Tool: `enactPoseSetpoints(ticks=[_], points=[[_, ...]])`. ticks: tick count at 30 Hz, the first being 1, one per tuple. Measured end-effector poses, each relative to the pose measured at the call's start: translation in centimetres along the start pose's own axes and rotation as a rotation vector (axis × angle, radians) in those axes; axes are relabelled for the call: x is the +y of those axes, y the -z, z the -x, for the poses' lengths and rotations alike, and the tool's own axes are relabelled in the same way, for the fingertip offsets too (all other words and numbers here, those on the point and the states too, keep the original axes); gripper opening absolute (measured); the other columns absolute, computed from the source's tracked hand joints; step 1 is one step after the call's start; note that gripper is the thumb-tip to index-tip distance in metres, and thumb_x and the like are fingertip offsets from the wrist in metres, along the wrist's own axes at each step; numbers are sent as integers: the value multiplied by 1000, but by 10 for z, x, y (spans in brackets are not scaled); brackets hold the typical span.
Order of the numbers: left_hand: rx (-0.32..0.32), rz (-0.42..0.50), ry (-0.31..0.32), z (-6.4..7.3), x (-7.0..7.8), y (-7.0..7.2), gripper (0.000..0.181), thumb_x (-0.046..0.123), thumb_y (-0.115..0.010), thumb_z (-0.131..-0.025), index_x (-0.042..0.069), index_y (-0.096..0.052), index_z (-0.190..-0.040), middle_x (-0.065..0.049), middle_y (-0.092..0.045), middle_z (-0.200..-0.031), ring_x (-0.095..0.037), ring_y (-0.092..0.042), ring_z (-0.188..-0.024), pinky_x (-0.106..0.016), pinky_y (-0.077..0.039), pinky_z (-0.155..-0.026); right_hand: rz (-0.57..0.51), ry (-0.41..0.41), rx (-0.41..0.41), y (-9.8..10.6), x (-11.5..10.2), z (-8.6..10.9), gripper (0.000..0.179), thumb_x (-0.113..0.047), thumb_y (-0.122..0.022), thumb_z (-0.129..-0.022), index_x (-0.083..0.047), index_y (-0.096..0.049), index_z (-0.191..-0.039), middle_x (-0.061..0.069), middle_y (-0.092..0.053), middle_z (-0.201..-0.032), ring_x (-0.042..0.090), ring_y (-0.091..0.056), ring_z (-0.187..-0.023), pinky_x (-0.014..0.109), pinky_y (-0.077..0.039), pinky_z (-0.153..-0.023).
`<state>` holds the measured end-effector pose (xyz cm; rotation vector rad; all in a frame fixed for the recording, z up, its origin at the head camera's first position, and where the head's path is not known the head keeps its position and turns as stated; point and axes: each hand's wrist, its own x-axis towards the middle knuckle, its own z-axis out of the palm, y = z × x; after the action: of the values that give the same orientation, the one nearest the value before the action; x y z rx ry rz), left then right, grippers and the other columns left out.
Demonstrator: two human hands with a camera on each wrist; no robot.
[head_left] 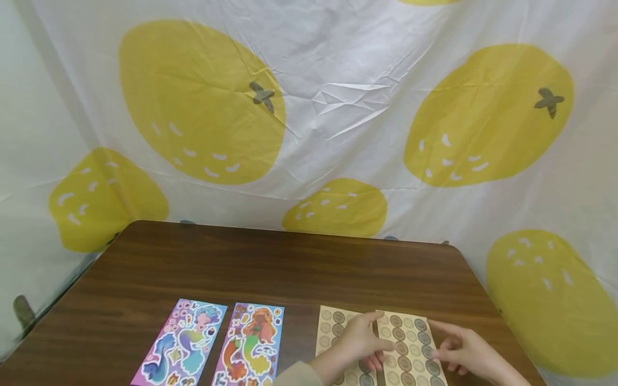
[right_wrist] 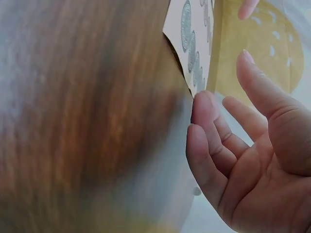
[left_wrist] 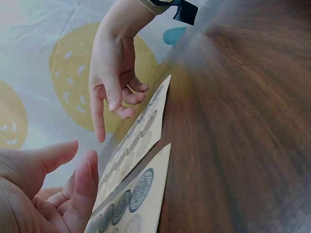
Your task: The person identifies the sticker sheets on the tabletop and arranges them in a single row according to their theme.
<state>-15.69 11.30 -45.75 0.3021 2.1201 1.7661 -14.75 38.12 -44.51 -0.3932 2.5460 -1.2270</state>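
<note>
Two cream sheets of round coin-like stickers lie side by side, the left sheet (head_left: 330, 321) partly hidden under my left hand (head_left: 354, 340). That hand hovers across the gap between them, its thumb reaching over the right sheet (head_left: 409, 338). Thumb and fingers stand apart with nothing between them in the left wrist view. At the right sheet's outer edge is my right hand (head_left: 465, 351), index finger stretched along the upper corner and thumb close to the side. Loosely bent fingers of the right hand (right_wrist: 252, 160) show in the right wrist view, one fingertip right at a sheet corner.
Left of the cream sheets lie two colourful mermaid sticker sheets, a blue-haired one (head_left: 193, 343) and an orange-haired one (head_left: 258, 332). The dark wood table (head_left: 289, 268) ends at the back against a white cloth (head_left: 338, 53) printed with large yellow lemons.
</note>
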Motion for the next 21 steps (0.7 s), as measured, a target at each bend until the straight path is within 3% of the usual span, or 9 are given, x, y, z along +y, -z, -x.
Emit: enactPoseSetpoints(ticks=[8, 16, 21], points=[[-8, -49, -46, 1, 6, 9, 72, 12, -81, -76, 8, -49, -140, -6, -62, -54, -8, -46, -32, -25, -47, -35, 5, 34, 3, 5, -4, -1, 68, -17, -67, -90, 12, -32, -141, 9, -64, -79, 11, -54, -57, 28, -48, -46], [-35, -70, -68, -2, 9, 26, 69, 17, -79, -79, 11, -48, -141, -8, -63, -58, -13, -51, -35, -26, -47, -36, 107, 91, 121, 2, -14, -7, 61, -17, -65, -91, 12, -39, -138, 5, -66, -80, 11, -57, -60, 28, -50, -53], [-57, -107, -113, -3, 11, 43, 69, 19, -76, -83, 9, -44, -143, -5, -66, -64, -16, -54, -38, -24, -44, -36, 159, 34, 173, 1, -23, -13, 61, -23, -66, -92, 6, -42, -139, 5, -67, -87, 13, -60, -69, 28, -50, -61]])
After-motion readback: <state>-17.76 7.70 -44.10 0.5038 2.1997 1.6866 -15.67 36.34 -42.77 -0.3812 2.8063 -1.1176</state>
